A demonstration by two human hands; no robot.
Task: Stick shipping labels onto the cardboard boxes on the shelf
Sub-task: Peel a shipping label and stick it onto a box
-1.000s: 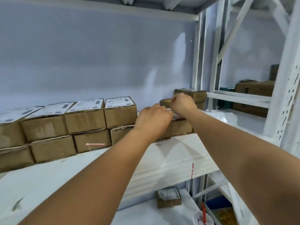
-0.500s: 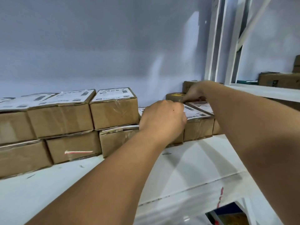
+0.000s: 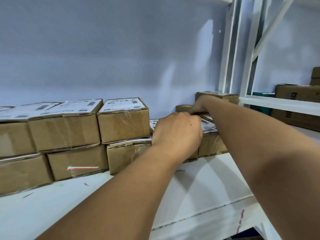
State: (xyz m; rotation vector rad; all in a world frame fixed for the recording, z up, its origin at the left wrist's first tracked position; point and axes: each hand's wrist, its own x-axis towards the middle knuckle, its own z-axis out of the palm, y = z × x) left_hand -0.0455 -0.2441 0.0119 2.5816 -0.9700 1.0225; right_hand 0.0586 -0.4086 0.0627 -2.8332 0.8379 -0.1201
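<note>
White-painted shelf board (image 3: 199, 187) lies nearest, crossed by two bare forearms that reach in over its front edge. Past it the left hand (image 3: 176, 131) sits knuckles-up on the low row of brown cardboard boxes (image 3: 212, 144). Its fingers are curled under and hidden, so I cannot tell whether it pinches a label or only steadies the box; bracing would make sense while the other hand works. A white printed shipping label (image 3: 209, 126) shows on the box top just beside its knuckles. Slightly farther, the right hand (image 3: 199, 105) stretches to a small unlabelled brown box (image 3: 182, 108) near the back wall, fingertips at its lower front edge; whether they grip it is not shown. This bare box is probably next for a label. To the left stands a stack of six taped brown boxes (image 3: 123, 125), three on three, the upper three labelled. At least two labelled boxes sit at the hands. Two bare ones sit behind, the second plain box (image 3: 216, 97) beside the white steel upright (image 3: 230, 49). At least three large cartons (image 3: 297, 94) fill the neighbouring bay.
</note>
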